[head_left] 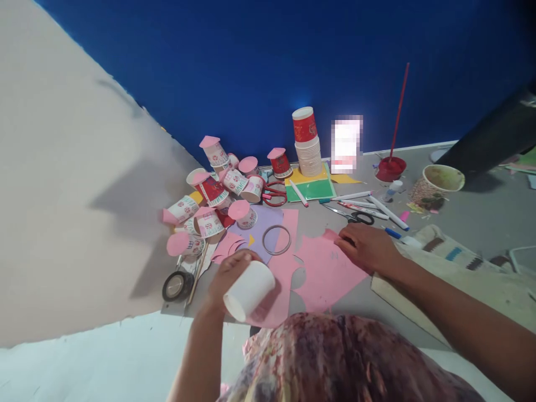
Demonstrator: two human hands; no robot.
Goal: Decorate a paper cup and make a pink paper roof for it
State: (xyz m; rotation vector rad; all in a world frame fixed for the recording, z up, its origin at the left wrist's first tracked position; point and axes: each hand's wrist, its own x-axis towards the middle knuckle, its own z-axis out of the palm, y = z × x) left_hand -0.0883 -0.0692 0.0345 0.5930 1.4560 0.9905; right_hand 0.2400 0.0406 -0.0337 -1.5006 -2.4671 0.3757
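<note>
Here the left hand (228, 273) gripped a white paper cup (248, 290) near the counter's (481, 218) near edge; the right hand (366, 245) lay flat, fingers spread, on pink paper (324, 273) just right.

You have only one view here, from the camera on your head. It looks forward and steeply down, tilted to one side, so the blue wall (268, 61) slants across the top. Your lap fills the bottom edge and your forearms reach in from below. The desk (481, 215) sits close, its far edge against the wall.
</note>
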